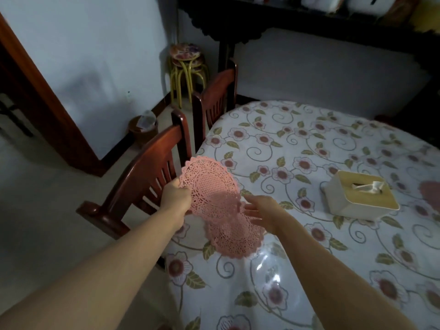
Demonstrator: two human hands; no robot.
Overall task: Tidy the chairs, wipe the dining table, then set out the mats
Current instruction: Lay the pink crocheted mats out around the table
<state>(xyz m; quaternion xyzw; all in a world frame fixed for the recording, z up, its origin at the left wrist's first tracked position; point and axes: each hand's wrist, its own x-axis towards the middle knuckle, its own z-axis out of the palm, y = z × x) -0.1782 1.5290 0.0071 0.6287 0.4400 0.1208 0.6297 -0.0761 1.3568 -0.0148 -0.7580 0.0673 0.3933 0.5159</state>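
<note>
My left hand [175, 196] grips the left edge of a pink lace mat [209, 184] and holds it above the table's near-left edge. A second pink lace mat [234, 239] lies flat on the flowered tablecloth [297, 139] just below it. Fingers spread, my right hand [260, 210] hovers at the held mat's right edge and holds nothing. Two dark red wooden chairs stand pushed in at the table's left side, one close by [142, 179] and one farther back [215, 91].
A cream tissue box [359, 196] with a wooden lid sits on the table to the right. Stacked yellow-legged stools [187, 65] stand in the far corner. A brown waste bin [143, 129] is by the wall, and a dark sideboard [309, 22] runs behind the table.
</note>
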